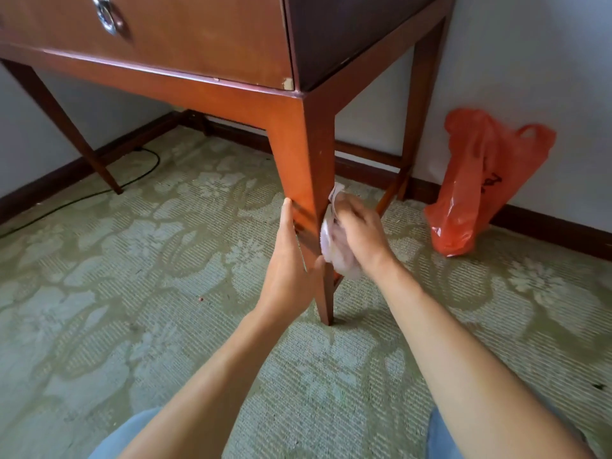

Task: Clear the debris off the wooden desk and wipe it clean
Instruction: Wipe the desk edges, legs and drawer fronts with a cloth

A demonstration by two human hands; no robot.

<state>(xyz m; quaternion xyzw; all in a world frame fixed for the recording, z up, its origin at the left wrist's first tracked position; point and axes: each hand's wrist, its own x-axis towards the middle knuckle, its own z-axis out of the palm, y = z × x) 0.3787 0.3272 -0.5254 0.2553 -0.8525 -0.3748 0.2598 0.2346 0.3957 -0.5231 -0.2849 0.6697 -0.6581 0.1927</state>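
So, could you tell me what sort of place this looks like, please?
Probably a bedroom or hotel room: patterned green carpet, a wooden desk with a ring-pull drawer, and dark skirting board along plain walls.

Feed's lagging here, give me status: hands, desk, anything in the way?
Left hand flat against desk leg, steadying. Right hand gripping white cloth, pressed on the leg's right face. Orange bag on carpet by wall, clear of work.
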